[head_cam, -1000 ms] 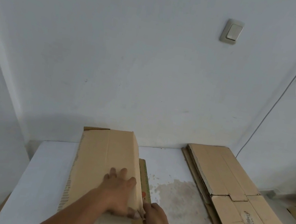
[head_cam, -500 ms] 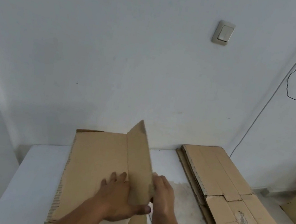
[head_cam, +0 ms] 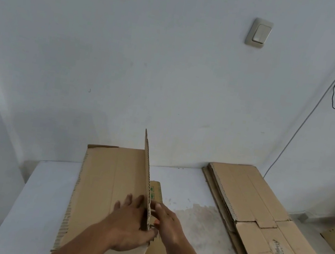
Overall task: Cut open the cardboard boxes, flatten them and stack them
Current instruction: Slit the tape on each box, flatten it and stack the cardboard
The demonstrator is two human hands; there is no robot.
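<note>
White table (head_cam: 37,194), box panel (head_cam: 146,171) upright between left fingers (head_cam: 128,201) and right fingers (head_cam: 162,210)

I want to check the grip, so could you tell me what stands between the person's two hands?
In the head view, an upright cardboard panel stands edge-on between the left hand and the right hand.

Upright flap (head_cam: 146,167) hides right hand's (head_cam: 169,225) fingertips; flattened stack (head_cam: 259,207) cut off below
</note>
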